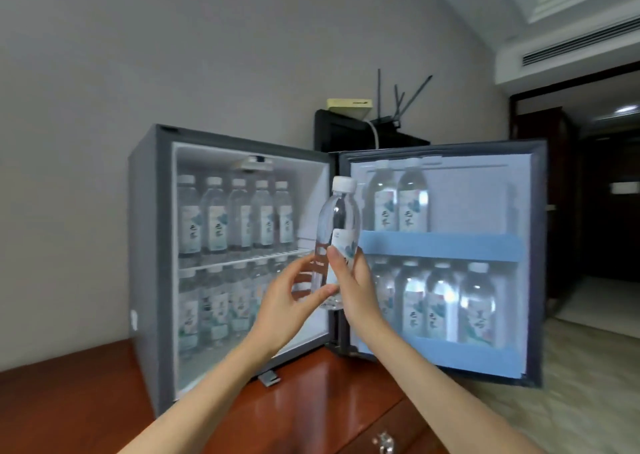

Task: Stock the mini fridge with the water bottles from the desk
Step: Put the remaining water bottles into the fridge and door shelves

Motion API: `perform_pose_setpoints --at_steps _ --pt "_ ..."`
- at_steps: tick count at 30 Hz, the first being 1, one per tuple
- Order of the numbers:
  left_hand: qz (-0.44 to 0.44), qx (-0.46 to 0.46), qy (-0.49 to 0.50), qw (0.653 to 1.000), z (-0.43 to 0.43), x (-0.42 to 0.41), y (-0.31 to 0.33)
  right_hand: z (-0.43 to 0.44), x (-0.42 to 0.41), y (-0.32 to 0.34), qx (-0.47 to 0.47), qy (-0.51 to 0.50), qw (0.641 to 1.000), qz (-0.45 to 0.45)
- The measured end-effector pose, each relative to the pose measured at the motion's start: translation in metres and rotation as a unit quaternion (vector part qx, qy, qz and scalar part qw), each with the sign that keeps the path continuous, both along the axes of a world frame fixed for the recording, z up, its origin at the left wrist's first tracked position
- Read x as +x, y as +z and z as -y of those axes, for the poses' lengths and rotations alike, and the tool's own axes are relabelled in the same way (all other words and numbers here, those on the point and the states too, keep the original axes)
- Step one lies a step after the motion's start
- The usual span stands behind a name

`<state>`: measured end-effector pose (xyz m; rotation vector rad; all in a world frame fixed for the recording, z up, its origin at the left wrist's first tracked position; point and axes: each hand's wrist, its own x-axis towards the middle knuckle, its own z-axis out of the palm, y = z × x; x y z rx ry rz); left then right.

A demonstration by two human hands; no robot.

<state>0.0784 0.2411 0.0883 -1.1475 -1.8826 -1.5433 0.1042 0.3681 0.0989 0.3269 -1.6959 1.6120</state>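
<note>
At the bottom of the frame is the brown wooden counter [311, 401], and two bare arms reach up over it. The left hand [287, 297] holds the bottom of the water bottle [337, 225] between thumb and fingers. The right hand [353, 280] grips the bottle's middle, with the thumb on the label. The bottle stands almost straight up in the middle of the frame, cap on top, in the air in front of the open mini fridge [149, 245]. It is clear, with a white cap and a pale label. The fridge shelves behind it on the left look full. The door [533, 245] is open on the right, on the right hand's side. Its top shelf [443, 245] has two bottles [396, 204] and a free spot beside them, so I think the bottle goes up and right.
</note>
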Motion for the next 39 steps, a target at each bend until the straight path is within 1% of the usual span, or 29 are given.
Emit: perform_pose_setpoints --at_steps 4,7,8,10,13,16,20,23,25,28,30,34,36,39 --pt "-0.012 0.019 -0.09 0.996 -0.062 -0.006 0.024 -0.05 0.009 0.031 -0.004 -0.085 0.996 -0.031" --pt "-0.031 0.008 -0.134 0.991 -0.106 -0.009 0.035 -0.084 0.02 0.055 -0.015 -0.145 0.987 -0.065" --pt "-0.044 0.001 -0.135 0.99 -0.119 -0.009 0.036 -0.095 0.022 0.062 -0.017 -0.163 0.984 -0.074" --pt "-0.09 -0.022 -0.103 0.99 -0.142 -0.011 0.036 -0.114 0.026 0.075 -0.018 -0.192 0.976 -0.096" --pt "-0.181 -0.053 -0.018 0.982 -0.173 -0.028 0.031 -0.137 0.03 0.09 -0.025 -0.229 0.967 -0.111" --pt "-0.211 -0.077 0.027 0.974 -0.193 -0.044 0.023 -0.154 0.028 0.098 -0.029 -0.248 0.962 -0.114" --pt "-0.291 -0.101 0.103 0.946 -0.201 -0.055 0.01 -0.17 0.02 0.098 -0.026 -0.28 0.953 -0.111" --pt "-0.296 -0.093 0.144 0.94 -0.208 -0.055 0.015 -0.176 0.012 0.097 -0.019 -0.317 0.943 -0.101" --pt "-0.286 -0.082 0.152 0.943 -0.213 -0.051 0.019 -0.179 0.006 0.094 -0.016 -0.34 0.936 -0.091" --pt "-0.302 -0.085 0.154 0.937 -0.214 -0.053 0.015 -0.183 -0.001 0.087 -0.014 -0.368 0.928 -0.063" --pt "-0.314 -0.093 0.157 0.932 -0.213 -0.056 0.013 -0.185 -0.004 0.084 0.018 -0.406 0.913 -0.02" --pt "-0.305 -0.092 0.157 0.935 -0.218 -0.056 0.013 -0.188 -0.011 0.077 0.151 -0.476 0.864 0.061" --pt "-0.294 -0.08 0.153 0.94 -0.22 -0.055 0.012 -0.19 -0.012 0.072 0.197 -0.496 0.842 0.079" --pt "-0.295 -0.057 0.15 0.942 -0.222 -0.056 0.011 -0.19 -0.012 0.07 0.215 -0.52 0.823 0.078"
